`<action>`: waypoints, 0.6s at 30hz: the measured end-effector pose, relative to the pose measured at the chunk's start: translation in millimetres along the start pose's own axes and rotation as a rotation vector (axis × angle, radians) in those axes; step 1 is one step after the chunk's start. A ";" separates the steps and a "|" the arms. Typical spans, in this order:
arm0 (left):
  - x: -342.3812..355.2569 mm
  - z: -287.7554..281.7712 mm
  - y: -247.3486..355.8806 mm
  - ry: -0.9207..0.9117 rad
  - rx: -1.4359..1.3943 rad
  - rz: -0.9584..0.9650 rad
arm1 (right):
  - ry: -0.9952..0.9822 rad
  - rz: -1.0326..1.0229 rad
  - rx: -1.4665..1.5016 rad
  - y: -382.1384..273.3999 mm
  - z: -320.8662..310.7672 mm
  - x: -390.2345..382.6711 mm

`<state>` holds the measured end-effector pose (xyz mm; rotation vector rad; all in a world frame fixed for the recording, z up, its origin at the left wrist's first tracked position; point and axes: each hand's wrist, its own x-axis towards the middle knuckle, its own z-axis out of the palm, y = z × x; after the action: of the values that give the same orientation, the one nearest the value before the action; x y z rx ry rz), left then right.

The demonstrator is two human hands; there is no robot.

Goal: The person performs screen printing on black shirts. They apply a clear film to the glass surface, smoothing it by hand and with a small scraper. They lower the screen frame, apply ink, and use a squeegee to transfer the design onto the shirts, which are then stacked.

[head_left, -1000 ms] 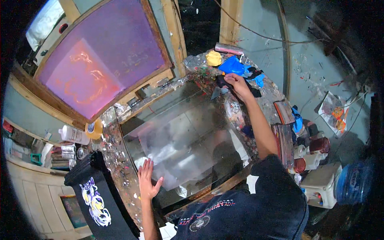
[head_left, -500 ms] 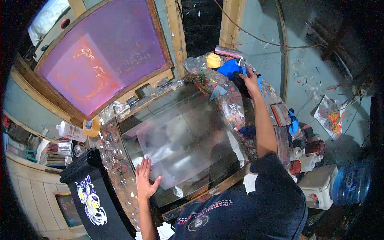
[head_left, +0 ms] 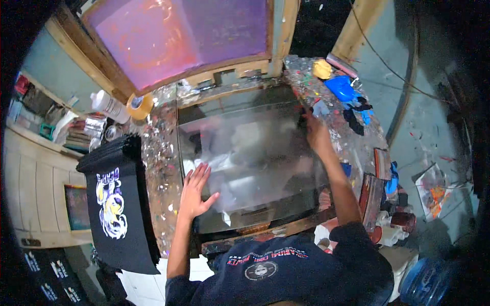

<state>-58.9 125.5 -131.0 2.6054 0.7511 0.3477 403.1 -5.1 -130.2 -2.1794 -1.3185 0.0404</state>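
Observation:
A clear plastic sheet (head_left: pixel 255 168) lies over a dark glass panel set into the paint-spattered table. My left hand (head_left: pixel 198 191) rests on the sheet's left edge, its fingers spread and pointing away from me. At the sheet's far right side is my right hand (head_left: pixel 317 135), its blurred fingers drawn together. Something small and dark shows at those fingertips, too smeared to name. To the right of this hand, a black cloth scrap (head_left: pixel 353 121) lies on the table, with a blue plastic piece (head_left: pixel 341 87) beyond it.
A purple-meshed screen printing frame (head_left: pixel 224 41) leans behind the table. At left are a tape roll (head_left: pixel 139 107), a white bottle (head_left: pixel 108 106) and a stack of printed black fabric (head_left: pixel 122 204). A yellow lump (head_left: pixel 322 69) sits far right; a water jug (head_left: pixel 426 280) stands near right.
My right hand has come back from the black cloth and blue plastic to the sheet's far right side. My left hand remains on the sheet. The whole view has shifted.

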 end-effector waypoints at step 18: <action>5.3 9.0 2.3 0.027 -0.008 0.045 | -0.265 -0.450 0.097 -207.4 179.9 -22.5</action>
<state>-50.5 123.8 -137.3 2.6189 0.6995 0.3995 169.0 130.2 -182.8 -1.7960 -1.8880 0.2180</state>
